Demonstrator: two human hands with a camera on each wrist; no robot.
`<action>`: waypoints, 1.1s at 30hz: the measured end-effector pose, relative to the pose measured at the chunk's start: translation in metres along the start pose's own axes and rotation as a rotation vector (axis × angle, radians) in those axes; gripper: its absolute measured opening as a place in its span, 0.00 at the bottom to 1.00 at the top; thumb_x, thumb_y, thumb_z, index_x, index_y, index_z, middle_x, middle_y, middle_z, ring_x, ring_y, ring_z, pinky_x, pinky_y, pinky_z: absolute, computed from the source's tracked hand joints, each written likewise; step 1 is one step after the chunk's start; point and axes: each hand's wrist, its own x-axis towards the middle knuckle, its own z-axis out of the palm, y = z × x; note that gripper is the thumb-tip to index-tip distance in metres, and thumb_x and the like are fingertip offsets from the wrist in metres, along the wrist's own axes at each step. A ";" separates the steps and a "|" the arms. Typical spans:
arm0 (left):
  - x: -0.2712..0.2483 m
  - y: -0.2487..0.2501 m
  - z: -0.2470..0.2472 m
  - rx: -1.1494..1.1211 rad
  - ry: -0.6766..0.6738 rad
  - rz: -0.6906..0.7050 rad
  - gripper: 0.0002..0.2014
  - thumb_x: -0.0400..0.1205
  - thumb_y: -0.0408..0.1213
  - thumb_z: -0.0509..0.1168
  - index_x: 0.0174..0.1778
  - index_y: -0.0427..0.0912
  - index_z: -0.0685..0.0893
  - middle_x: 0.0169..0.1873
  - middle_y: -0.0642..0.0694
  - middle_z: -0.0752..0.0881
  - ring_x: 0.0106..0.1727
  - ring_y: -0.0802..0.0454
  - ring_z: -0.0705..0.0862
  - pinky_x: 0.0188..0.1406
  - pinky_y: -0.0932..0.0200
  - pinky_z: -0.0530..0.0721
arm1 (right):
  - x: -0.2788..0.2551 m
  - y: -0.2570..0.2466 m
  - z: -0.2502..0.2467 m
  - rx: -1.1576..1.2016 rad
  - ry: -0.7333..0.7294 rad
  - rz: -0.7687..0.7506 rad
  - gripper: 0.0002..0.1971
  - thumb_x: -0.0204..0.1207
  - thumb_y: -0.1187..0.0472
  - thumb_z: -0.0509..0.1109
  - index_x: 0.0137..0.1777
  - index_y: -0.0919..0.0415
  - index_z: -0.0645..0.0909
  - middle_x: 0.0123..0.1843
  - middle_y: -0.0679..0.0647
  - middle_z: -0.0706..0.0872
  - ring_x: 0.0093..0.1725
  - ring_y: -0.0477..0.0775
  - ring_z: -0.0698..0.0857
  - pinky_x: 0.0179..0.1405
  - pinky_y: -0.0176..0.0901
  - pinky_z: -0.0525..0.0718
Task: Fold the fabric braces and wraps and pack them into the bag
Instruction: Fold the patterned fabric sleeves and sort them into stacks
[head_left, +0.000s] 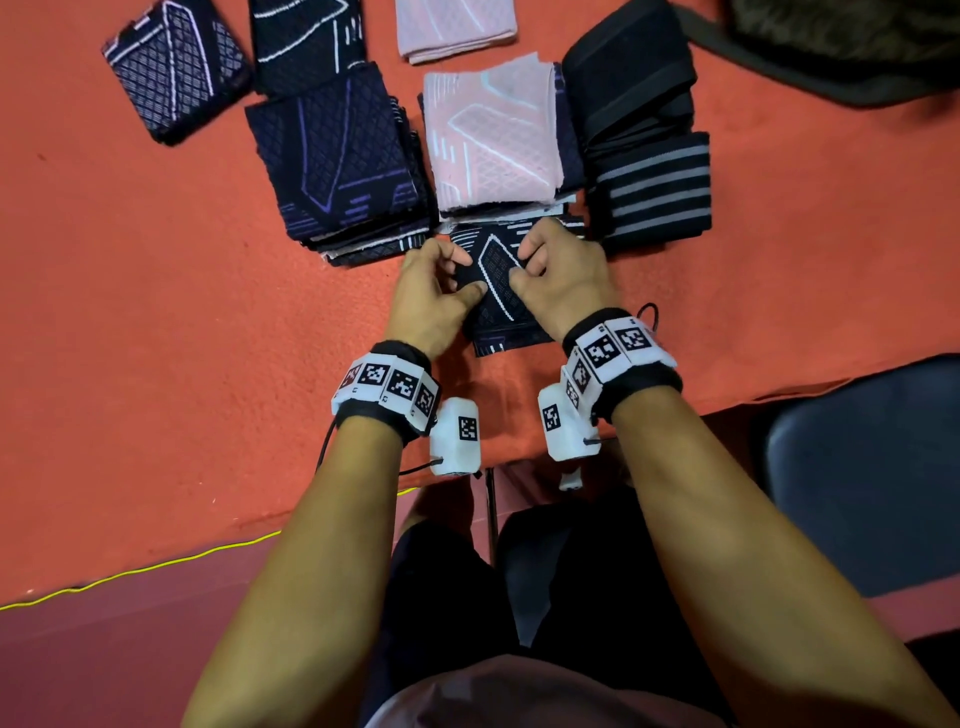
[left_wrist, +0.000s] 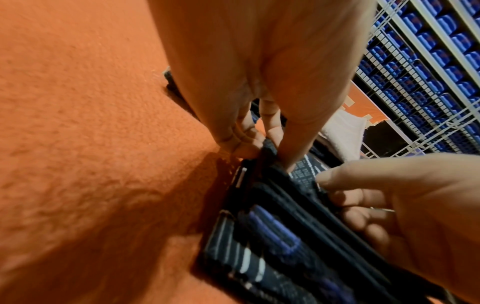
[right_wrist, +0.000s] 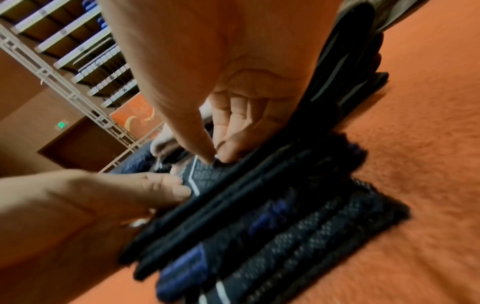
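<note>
Both hands are pinched on one dark patterned brace (head_left: 497, 291) lying near the front edge of the worktop (head_left: 156, 312), just in front of the folded stacks. Your left hand (head_left: 434, 296) grips its left margin between thumb and curled fingers; your right hand (head_left: 563, 275) pinches the far right part the same way, thumb on top. The wrist views show several doubled layers under the thumbs, so this looks like a fold being squared up. Keep the edges aligned before you press: draw both pinches gently apart to take out slack, then lay the fold flat and run the thumbs outward. Knit this stretchy probably springs back, so hold the crease a beat. The dark stack (head_left: 343, 166), the pink stack (head_left: 493, 140) and the striped wraps (head_left: 652, 187) sit directly behind, toward the middle of the worktop; lift rather than slide so you do not nudge them. A dark shape at the far right corner may be the bag (head_left: 841, 47); it is too cropped to tell.
</note>
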 end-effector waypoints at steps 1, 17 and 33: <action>0.001 -0.001 0.000 0.006 -0.008 -0.011 0.15 0.67 0.40 0.74 0.45 0.59 0.78 0.49 0.43 0.77 0.42 0.56 0.76 0.45 0.66 0.75 | -0.001 0.001 0.003 -0.031 -0.013 -0.008 0.05 0.74 0.60 0.71 0.49 0.54 0.80 0.38 0.46 0.85 0.41 0.53 0.85 0.47 0.51 0.86; -0.001 0.009 -0.004 0.240 -0.035 0.010 0.14 0.75 0.31 0.74 0.53 0.44 0.80 0.51 0.43 0.75 0.43 0.54 0.77 0.43 0.67 0.77 | -0.002 -0.002 0.010 -0.206 -0.051 -0.022 0.07 0.78 0.61 0.68 0.53 0.56 0.76 0.49 0.54 0.83 0.48 0.57 0.83 0.51 0.52 0.84; 0.006 0.093 -0.102 0.231 -0.033 0.047 0.08 0.78 0.29 0.64 0.48 0.46 0.85 0.33 0.54 0.86 0.37 0.56 0.83 0.38 0.66 0.77 | 0.012 -0.139 -0.015 -0.342 -0.217 -0.135 0.06 0.78 0.59 0.61 0.43 0.52 0.78 0.47 0.58 0.86 0.48 0.65 0.84 0.49 0.51 0.85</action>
